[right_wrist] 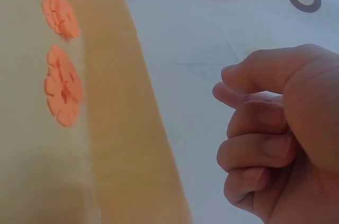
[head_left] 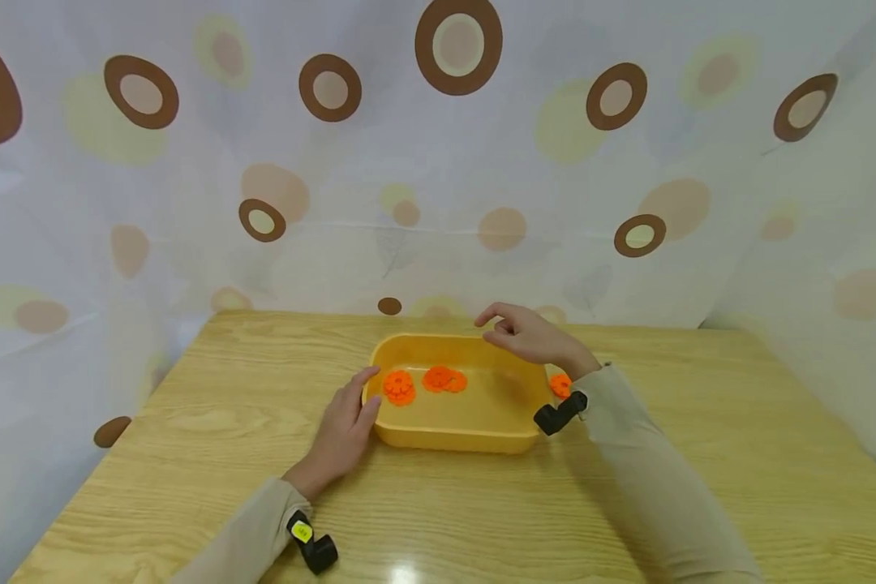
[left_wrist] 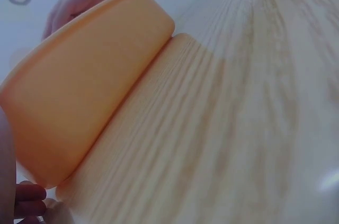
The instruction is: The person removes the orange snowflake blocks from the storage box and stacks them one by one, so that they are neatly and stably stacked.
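A yellow-orange plastic bin [head_left: 456,440] stands on the wooden table. Inside lie several orange notched, flower-shaped discs: an overlapping pair [head_left: 398,387] near the left end and another overlapping group [head_left: 444,379] nearer the middle. My left hand [head_left: 341,426] rests against the bin's left end, thumb and forefinger spread at the rim. Above the far right rim hangs my right hand [head_left: 527,334]. In the right wrist view three of its fingers [right_wrist: 257,152] are curled in, the forefinger and thumb tips sit close together, and nothing shows between them.
More orange discs [head_left: 560,385] lie outside the bin's right end, partly hidden by the right wrist's black camera [head_left: 558,414]. A patterned cloth [head_left: 438,268] hangs behind the wooden table [head_left: 263,389]. Another black camera [head_left: 314,547] sits on the left sleeve.
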`<state>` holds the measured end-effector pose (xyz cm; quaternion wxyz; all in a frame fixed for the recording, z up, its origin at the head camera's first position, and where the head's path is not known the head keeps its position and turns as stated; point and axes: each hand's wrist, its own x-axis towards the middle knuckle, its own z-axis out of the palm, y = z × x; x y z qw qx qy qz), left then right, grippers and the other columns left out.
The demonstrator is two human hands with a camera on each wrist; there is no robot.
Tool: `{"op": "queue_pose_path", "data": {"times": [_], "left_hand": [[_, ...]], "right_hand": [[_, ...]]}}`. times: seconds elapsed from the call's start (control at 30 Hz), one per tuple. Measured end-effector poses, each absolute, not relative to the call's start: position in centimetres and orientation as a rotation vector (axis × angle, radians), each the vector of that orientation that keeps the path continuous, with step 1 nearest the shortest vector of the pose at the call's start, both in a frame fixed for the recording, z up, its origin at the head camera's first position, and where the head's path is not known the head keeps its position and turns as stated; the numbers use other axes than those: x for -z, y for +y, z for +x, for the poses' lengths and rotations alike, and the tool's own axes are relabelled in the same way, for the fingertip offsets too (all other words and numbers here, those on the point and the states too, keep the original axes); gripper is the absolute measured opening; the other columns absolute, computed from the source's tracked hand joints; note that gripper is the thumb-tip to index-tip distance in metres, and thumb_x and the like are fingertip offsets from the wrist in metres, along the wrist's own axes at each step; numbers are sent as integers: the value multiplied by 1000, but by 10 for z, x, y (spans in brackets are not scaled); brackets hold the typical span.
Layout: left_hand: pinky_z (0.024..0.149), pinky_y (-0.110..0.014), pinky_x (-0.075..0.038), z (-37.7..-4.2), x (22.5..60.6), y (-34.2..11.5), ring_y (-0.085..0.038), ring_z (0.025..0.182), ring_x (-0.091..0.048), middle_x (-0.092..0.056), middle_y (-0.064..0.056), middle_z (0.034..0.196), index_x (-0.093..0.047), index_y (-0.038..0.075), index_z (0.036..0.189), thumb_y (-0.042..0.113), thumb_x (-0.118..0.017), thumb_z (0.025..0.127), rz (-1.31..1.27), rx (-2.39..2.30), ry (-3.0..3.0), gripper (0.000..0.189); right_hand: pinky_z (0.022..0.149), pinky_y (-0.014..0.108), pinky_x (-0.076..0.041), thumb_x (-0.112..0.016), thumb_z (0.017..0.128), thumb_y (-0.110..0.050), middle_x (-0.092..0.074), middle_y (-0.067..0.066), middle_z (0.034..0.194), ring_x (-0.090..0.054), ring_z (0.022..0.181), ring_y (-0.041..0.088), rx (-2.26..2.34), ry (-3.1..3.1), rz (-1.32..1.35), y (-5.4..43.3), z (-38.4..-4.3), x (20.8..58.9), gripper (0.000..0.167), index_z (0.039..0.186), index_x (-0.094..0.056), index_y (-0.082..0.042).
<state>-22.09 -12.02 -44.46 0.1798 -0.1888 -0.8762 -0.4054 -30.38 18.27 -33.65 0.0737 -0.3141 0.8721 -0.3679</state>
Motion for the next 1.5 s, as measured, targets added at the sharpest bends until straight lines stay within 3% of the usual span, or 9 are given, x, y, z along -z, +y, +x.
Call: {"op": "queue_pose_path", "data": {"times": [0.23,0.43,0.83,1.5], "left_hand": [[78,-39,-37,-219,446,-122,-25,86,-46,-44,-3,80,-45,6,138,17,-48,98,-514,1155,-2494,42],[75,-36,-35,-219,449,-122,-22,82,-43,-42,-2,79,-44,7,139,17,-48,98,-509,1158,-2508,42],[75,-35,-33,-220,447,-121,-20,83,-43,-42,-2,80,-44,10,139,21,-46,100,-522,1170,-2503,41],[79,-38,-35,-222,443,-123,-24,89,-45,-44,-2,84,-42,9,140,20,-46,100,-523,1179,-2524,42]], "right_hand": [[62,27,-37,-52,98,-11,-31,-6,56,-27,48,8,1011,2585,-1019,172,-307,343,28,122,-54,4],[70,30,-40,-54,97,-8,-32,-6,55,-26,49,9,940,2604,-1064,162,-311,344,26,120,-58,1],[60,27,-32,-58,93,-6,-30,-5,55,-26,50,12,745,2567,-1060,145,-325,343,29,121,-61,0],[58,23,-29,-60,87,-4,-32,-5,63,-28,53,9,570,2484,-1070,130,-330,360,38,124,-62,-5]]}}
